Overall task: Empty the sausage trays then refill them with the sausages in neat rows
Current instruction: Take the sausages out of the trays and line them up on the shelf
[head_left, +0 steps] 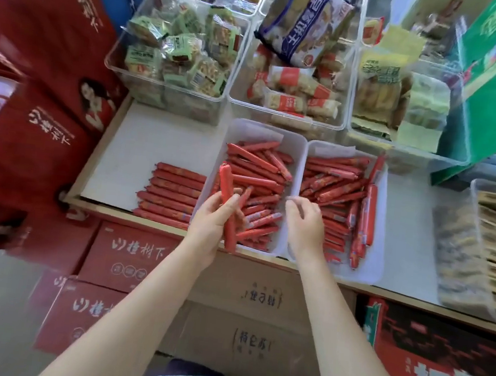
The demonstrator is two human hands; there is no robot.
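My left hand grips several sausages over the left tray; my right hand hovers loosely curled, holding nothing, between both trays. The bundle stands steep and could slip back among the jumbled ones.

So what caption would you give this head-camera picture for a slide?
Left hand holds sausages over the left tray; right hand reaches into the right tray; a neat row lies alongside.
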